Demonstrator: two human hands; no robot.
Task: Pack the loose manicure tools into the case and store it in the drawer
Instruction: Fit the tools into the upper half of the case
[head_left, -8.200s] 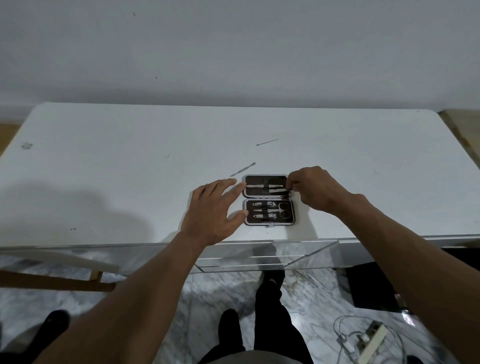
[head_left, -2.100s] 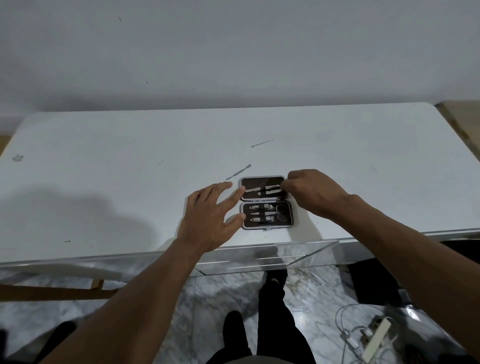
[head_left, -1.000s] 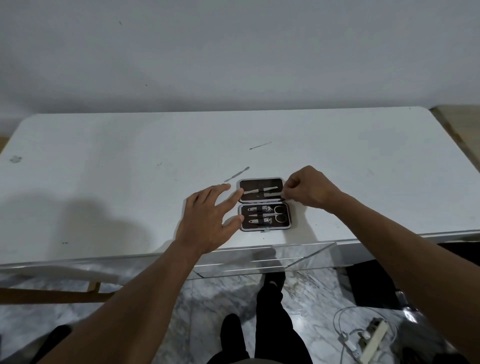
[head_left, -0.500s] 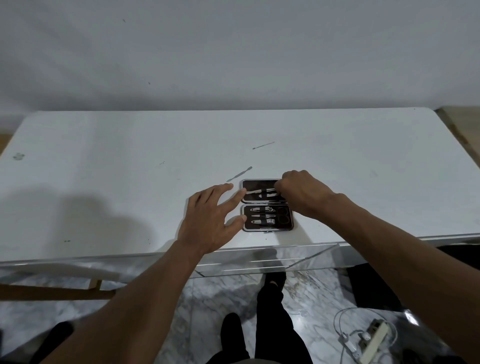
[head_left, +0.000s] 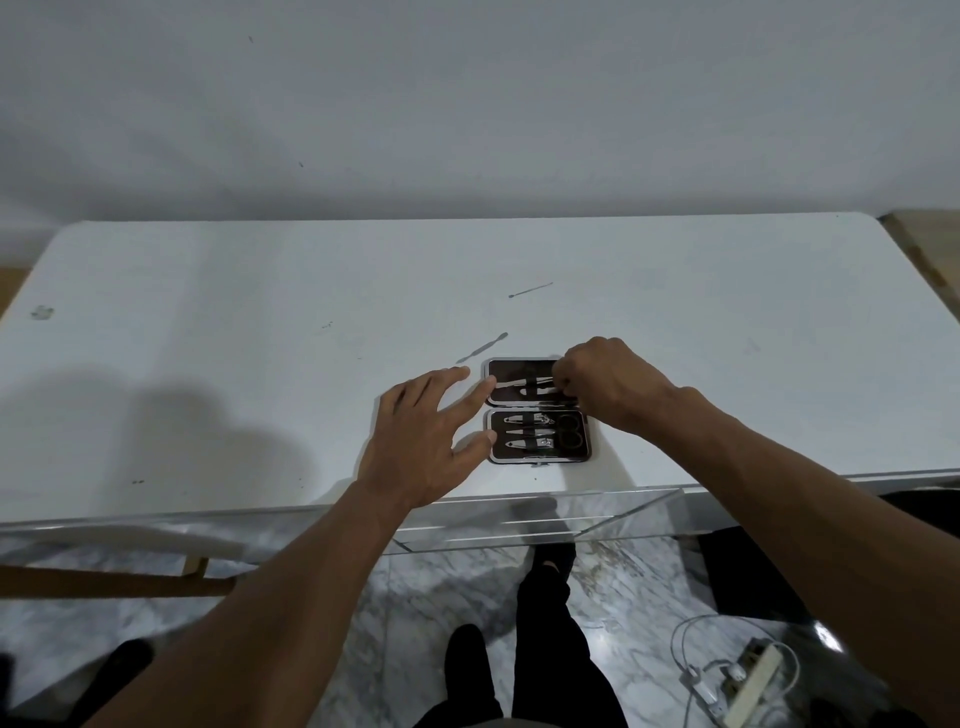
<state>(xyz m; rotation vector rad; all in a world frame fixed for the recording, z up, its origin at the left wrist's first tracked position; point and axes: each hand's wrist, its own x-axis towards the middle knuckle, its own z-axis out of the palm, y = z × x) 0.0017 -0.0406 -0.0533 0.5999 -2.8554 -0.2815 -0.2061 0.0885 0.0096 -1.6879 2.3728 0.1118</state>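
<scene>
The head camera looks down on a white rectangular tabletop with a small dark brown manicure case with a pale metal rim lying open flat near its front edge, its two halves one behind the other. The near half holds several small silver tools under a dark strap, among them a pair of scissors with round dark handles at its right end. The far half holds slim silver tools lying crosswise. The left hand rests flat on the table just left of the case, fingers spread wide and holding nothing, with the index fingertip touching the left edge of the far half and the thumb tip against the left edge of the near half. The right hand is curled over the right end of the far half, its fingers pinched together at the end of the slim tools there; whether it actually grips one cannot be told. Two tools lie loose on the table behind the case: a thin grey metal cuticle pusher just beyond the case's far-left corner, and a fine metal pick farther back. Below the table edge a clear acrylic drawer stands pulled out.
</scene>
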